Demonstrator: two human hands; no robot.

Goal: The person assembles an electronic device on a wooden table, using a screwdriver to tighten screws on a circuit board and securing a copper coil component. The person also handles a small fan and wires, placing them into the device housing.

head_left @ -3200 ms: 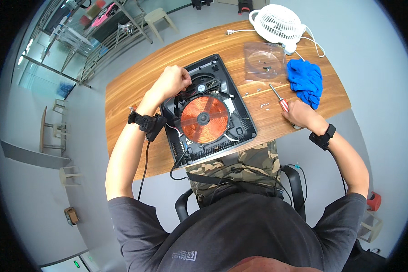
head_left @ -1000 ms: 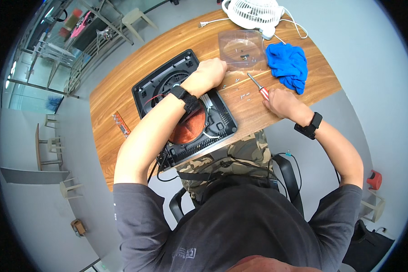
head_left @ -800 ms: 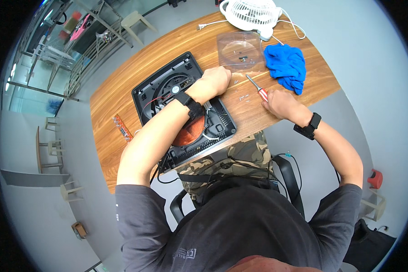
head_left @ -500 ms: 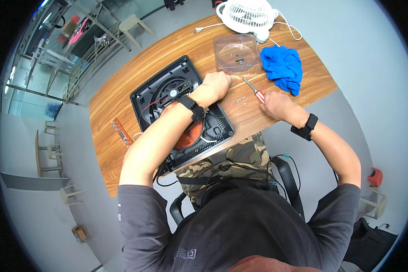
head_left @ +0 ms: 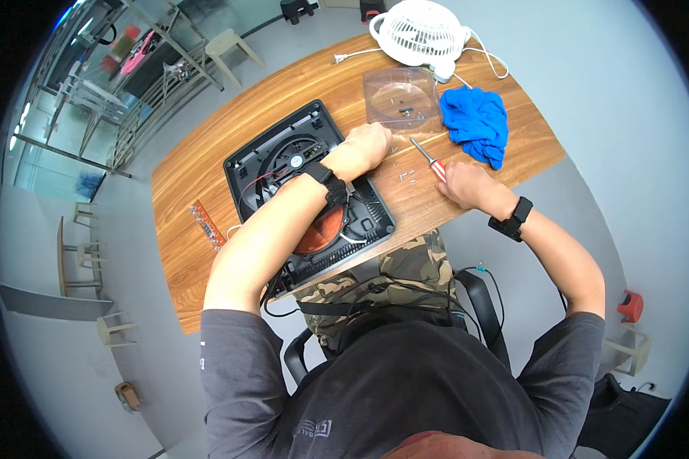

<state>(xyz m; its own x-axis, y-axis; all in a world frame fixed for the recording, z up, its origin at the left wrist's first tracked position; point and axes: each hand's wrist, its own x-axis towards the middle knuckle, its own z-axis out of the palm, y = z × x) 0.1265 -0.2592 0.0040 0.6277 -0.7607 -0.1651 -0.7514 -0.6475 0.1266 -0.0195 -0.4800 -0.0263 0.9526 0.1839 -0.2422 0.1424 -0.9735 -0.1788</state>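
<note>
My right hand (head_left: 468, 185) is closed around the red-and-white handle of a screwdriver (head_left: 433, 164), whose metal shaft points away to the far left. Across the opened black appliance housing (head_left: 375, 216) reaches my left arm. Beyond the housing's right edge my left hand (head_left: 367, 145) is closed low over the table, its fingertips pressed together; whatever is in them is hidden. Several small screws (head_left: 404, 177) lie loose between my hands. Inside the housing are a copper-coloured coil (head_left: 321, 234), partly covered by my forearm, a round black fan (head_left: 295, 161) and thin wires.
A clear plastic tray (head_left: 379, 80) with small parts in it lies beyond my left hand. To its right are a crumpled blue cloth (head_left: 475, 122) and a white fan (head_left: 419, 32) with its cord. An orange circuit board (head_left: 205, 224) rests left of the housing on the wooden table (head_left: 177, 268).
The whole view has shifted slightly. Both hands keep nearly the same places, the right still around the screwdriver and the left closed beside the screws.
</note>
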